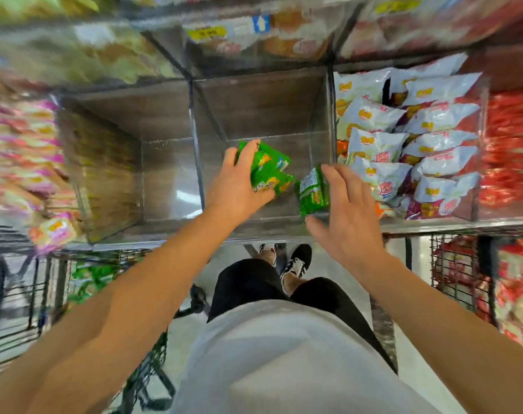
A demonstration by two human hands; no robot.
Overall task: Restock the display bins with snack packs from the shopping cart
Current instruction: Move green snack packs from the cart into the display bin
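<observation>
A white shirt (284,363) filled the foreground. Above the clear acrylic display bin (263,115), a bunch of green foil snack packs (270,171) was gripped by the left hand (239,186). Another green snack pack (312,191) was touched by the right hand (348,210), its fingers held straight and spread.

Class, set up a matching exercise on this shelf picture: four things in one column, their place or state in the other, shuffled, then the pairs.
1. left hand
2. right hand
3. white crinkly snack bags
4. clear plastic middle bin

A. fills the bin on the right
B. open, beside one green foil snack pack
C. grips green foil packs
D. bare wooden floor showing

Pairs: 1-C, 2-B, 3-A, 4-D
</observation>
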